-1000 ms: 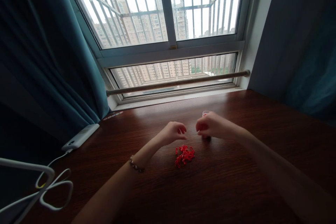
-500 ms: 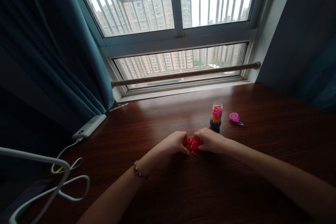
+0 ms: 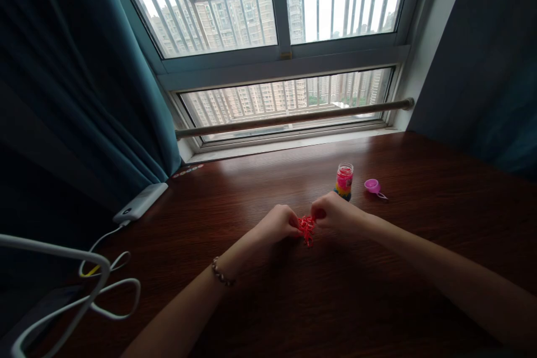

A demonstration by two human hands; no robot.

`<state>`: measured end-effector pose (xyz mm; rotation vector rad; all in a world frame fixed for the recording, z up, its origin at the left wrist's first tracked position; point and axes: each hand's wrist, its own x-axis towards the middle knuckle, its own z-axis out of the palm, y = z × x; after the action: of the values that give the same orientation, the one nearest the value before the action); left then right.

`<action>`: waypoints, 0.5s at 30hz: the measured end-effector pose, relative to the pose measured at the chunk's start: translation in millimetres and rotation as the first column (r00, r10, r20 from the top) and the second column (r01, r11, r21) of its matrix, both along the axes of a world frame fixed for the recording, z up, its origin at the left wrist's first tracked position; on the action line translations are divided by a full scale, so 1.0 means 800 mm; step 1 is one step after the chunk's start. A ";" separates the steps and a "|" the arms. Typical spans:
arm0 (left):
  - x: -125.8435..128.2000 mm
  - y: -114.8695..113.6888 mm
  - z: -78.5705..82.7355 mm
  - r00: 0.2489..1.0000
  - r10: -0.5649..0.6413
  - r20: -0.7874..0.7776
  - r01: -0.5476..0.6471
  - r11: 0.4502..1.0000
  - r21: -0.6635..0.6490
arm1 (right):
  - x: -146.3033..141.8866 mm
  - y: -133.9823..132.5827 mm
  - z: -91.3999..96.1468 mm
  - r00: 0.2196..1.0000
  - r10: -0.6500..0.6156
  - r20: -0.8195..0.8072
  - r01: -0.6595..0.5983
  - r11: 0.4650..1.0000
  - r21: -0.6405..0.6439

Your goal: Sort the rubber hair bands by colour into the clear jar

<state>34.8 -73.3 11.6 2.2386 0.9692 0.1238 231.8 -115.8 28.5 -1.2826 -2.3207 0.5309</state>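
Observation:
A small bunch of red rubber bands [image 3: 306,226] hangs between my two hands just above the dark wooden table [image 3: 268,302]. My left hand [image 3: 277,224], with a bead bracelet on its wrist, pinches the bunch from the left. My right hand [image 3: 335,213] pinches it from the right, fingers curled. Just behind my right hand stands a small clear jar [image 3: 344,180] filled with layers of coloured bands, its top open. The jar's pink lid [image 3: 372,186] lies on the table to the right of it.
A white power bank [image 3: 140,202] lies at the table's left edge, with a white cable [image 3: 104,291] looping off it. A teal curtain [image 3: 84,78] hangs at left. Behind the table are a barred window and a wooden rail [image 3: 293,118].
My hands came down from the jar onto the red bands, gathered them and lifted the bunch slightly off the table. The view tilted, bringing the jar and lid into sight.

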 end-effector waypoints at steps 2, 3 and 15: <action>0.000 0.000 0.005 1.000 0.008 0.011 -0.007 1.000 -0.020 | 0.005 0.002 0.009 0.999 -0.003 -0.048 0.002 1.000 -0.012; 0.000 0.001 0.007 1.000 0.013 0.016 -0.013 0.999 -0.031 | 0.008 0.003 0.015 0.997 -0.009 -0.073 0.008 1.000 -0.013; 0.007 -0.002 0.015 0.993 0.113 0.013 -0.111 0.987 -0.116 | 0.101 0.018 0.099 0.850 -0.467 -0.243 0.524 0.794 0.307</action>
<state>40.6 -74.7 23.7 2.0745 1.0647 0.1363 312.7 -101.2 108.0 -1.5196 -1.7354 0.0141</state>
